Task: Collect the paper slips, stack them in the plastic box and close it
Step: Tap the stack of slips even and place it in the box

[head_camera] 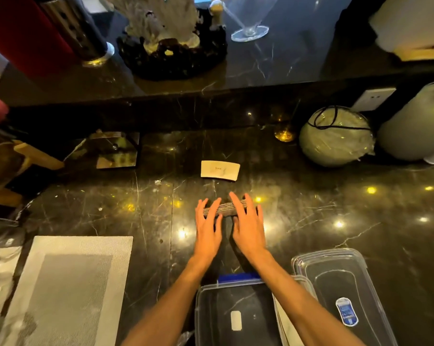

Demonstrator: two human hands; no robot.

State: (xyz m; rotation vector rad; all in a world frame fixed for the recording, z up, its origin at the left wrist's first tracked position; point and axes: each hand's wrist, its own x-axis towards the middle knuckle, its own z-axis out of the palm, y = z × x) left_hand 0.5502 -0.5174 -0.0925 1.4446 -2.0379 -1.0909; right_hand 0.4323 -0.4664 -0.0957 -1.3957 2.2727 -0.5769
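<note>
- Hands: your left hand (207, 231) and right hand (248, 229) hold the stack of slips (224, 208) on the counter (335, 221), fingers spread.
- Single slip (220, 170): lies farther out.
- Plastic box (235, 318): open, near edge; lid (340, 288) to its right.

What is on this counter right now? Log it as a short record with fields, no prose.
surface: dark veined marble counter
left hand: left hand pressing the upright stack of paper slips
right hand: right hand on the same stack, fingers spread
loose slip: cream paper slip printed "love", lying flat beyond the hands
box: clear plastic box, open, no stack inside
lid: clear plastic lid, right of the box
other: grey woven placemat, near left
</note>
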